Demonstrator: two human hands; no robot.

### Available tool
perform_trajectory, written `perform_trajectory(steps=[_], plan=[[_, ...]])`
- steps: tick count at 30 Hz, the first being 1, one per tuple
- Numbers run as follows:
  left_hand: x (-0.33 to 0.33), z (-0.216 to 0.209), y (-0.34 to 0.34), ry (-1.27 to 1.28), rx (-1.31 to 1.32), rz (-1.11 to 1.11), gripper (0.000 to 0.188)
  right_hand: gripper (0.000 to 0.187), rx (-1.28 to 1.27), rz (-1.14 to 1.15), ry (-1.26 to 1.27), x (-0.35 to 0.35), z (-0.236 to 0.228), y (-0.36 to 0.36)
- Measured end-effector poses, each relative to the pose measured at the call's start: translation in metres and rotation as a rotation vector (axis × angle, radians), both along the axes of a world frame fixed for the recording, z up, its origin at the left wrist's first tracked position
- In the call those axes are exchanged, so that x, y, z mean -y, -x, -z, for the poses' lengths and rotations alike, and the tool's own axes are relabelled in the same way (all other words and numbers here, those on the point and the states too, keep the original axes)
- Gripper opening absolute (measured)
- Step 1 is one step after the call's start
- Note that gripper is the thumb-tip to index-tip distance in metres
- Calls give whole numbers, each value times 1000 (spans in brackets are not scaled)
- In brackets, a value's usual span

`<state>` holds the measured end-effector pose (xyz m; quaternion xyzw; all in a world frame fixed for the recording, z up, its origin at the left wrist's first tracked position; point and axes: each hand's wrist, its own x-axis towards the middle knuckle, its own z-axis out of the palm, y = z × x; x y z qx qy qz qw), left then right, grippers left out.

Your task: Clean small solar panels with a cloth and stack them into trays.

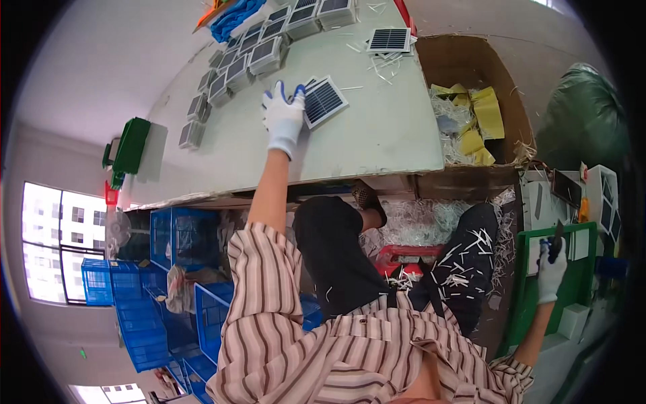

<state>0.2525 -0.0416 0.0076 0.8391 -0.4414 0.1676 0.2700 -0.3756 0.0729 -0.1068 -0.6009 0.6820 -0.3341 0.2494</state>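
My left hand [282, 120], in a white glove with blue fingertips, rests on the pale table with its fingers spread. Its thumb side touches the left edge of a small solar panel [324, 102], dark with a white frame. At least one more panel lies partly hidden beneath that one. Far to the right, my right hand [552, 271], gloved alike, is closed round a dark, narrow, pointed tool [558, 233] that looks like a knife. It is beside a green crate [521, 296] with white pieces in it.
Stacks of panels [266, 55] line the table's [383, 138] far left side. Another small pile [389, 40] lies among white strips at the back. A cardboard box [508, 74] of scraps adjoins the table's right. Blue crates [138, 323] stand left; a red basket [404, 254] sits between my legs.
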Motion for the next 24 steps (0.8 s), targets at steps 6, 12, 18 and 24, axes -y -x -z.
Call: perform_trajectory(steps=[6,12,18,24], plan=[[1,-3,44,-332,-13,152,59,36,362,-143,-244,-12,3,-77],[-22,-41,95,-379,82,627,68,29,349,-421,-55,6,8,-155],[-31,-54,75,-466,359,904,60,26,611,-600,-442,35,-10,-196],[-49,-48,146,10,326,961,39,20,1013,-381,-361,54,-15,-229]])
